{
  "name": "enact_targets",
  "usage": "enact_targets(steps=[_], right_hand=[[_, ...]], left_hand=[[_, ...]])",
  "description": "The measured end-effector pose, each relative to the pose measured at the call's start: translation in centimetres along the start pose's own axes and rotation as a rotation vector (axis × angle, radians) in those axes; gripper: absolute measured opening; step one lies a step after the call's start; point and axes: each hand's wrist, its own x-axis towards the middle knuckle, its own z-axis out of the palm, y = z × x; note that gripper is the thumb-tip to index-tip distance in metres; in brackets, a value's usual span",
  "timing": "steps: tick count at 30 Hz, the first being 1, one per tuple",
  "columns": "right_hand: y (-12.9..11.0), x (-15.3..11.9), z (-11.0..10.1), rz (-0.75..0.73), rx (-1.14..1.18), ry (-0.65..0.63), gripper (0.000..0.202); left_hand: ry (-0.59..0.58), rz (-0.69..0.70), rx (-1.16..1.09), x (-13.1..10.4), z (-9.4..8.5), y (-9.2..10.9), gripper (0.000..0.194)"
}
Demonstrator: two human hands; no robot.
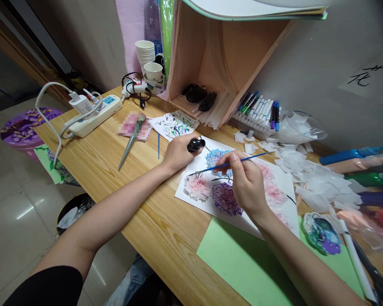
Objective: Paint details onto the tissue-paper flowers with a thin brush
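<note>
Black bottle in the left hand, blue brush in the right

From my end of the link, the head view shows both hands at work over a white sheet (282, 174). I have the left hand (178, 154) closed around a small black bottle (195, 145), its neck pointing towards the right hand (248, 180). That right hand is pinched on a thin blue brush (252, 157), fingers drawn together, and the dark tip reaches across to the left, at the upper edge of a pink-and-white flower (198, 188). I can't tell whether the bristles touch it.

Between the hands I see a blue flower (214, 158), partly behind the right fingers; just left of the right wrist is a purple-edged flower (226, 199). Under the right forearm lies a green sheet (232, 255), and right of that forearm a dish (322, 233) smeared with paint. Beyond the right hand, white scraps (325, 189) are heaped. Left of the left hand lies a larger brush (130, 144), with a power strip (97, 115) farther out.
</note>
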Motion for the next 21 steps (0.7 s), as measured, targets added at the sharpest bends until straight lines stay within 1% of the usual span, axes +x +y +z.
enact_targets(steps=[8,16,21], right_hand=[[0.48,0.19,0.29,0.081,0.076,0.005,0.033],[0.57,0.70,0.24,0.228,0.230,0.078,0.025],[0.98,0.89,0.35,0.266,0.215,0.069,0.025]], left_hand=[[0.008,0.012,-0.001,0.00,0.02,-0.06,0.016],[0.004,0.004,0.004,0.05,0.07,-0.12,0.016],[-0.001,0.004,0.013,0.03,0.02,-0.02,0.016]])
